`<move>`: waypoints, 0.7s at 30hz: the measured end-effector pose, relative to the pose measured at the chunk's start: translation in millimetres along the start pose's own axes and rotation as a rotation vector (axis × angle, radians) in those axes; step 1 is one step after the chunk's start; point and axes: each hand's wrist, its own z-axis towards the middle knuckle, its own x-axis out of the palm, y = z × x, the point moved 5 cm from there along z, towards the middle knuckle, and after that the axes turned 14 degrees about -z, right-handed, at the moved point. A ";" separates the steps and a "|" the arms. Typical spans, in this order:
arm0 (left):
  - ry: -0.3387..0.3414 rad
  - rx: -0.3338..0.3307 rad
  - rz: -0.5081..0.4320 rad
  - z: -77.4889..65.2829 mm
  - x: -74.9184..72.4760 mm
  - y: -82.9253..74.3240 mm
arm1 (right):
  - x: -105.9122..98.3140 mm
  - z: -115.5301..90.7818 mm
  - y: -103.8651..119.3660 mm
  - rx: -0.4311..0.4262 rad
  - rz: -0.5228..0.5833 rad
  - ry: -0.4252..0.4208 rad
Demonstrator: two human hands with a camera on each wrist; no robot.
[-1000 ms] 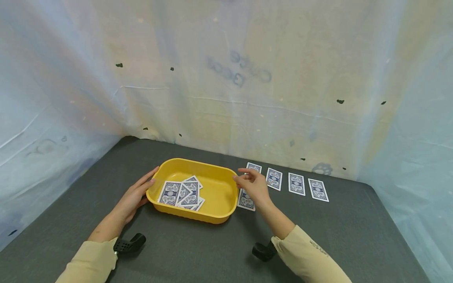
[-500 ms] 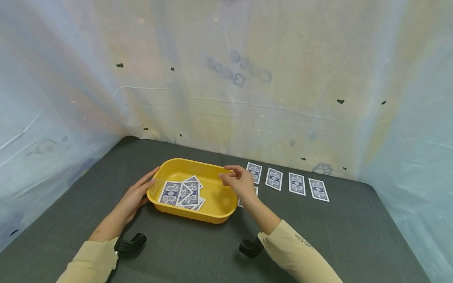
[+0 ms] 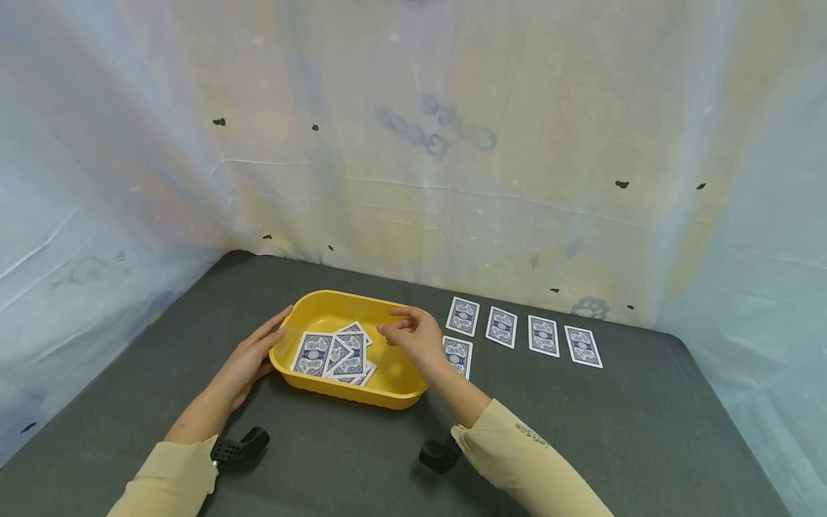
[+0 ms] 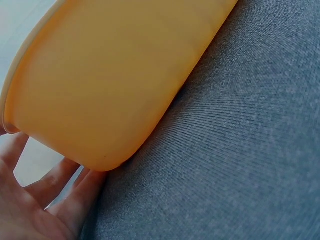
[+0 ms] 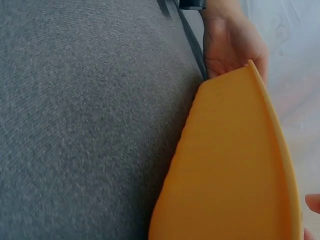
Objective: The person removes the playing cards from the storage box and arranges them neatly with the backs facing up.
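A yellow plastic bin (image 3: pixel 394 380) sits on the dark cloth with several blue-backed playing cards (image 3: pixel 313 353) overlapping in its left half. My left hand (image 3: pixel 248 359) rests against the bin's left end. In the left wrist view, fingers (image 4: pixel 50 187) of that hand lie fairly straight along the outer wall. Over the right part of the bin hovers my right hand (image 3: pixel 416 341), fingers loosely bent, no card visible in it. Just right of the bin lies one playing card (image 3: pixel 457 355), face down, partly hidden by the right hand and bin.
Behind and to the right, a row of several face-down cards (image 3: pixel 501 327) lies spaced apart on the grey table (image 3: pixel 581 431). A pale plastic sheet (image 3: pixel 413 179) hangs behind and at both sides. Each wrist carries a black camera mount (image 3: pixel 239 446).
My right hand has moved left from beside the bin's right rim to above its inside, uncovering cards behind it. The left hand has stayed at the bin's left end.
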 end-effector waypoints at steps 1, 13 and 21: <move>0.000 -0.001 0.001 -0.1 0.1 0.2 | 2.3 0.2 -0.2 0.001 -0.001 0.005; -0.012 -0.009 0.003 -0.4 1.2 -0.6 | 27.6 -1.3 -1.6 0.031 -0.130 0.070; -0.010 -0.014 -0.001 -0.4 0.8 -1.0 | 44.3 2.8 -2.6 0.031 -0.272 0.151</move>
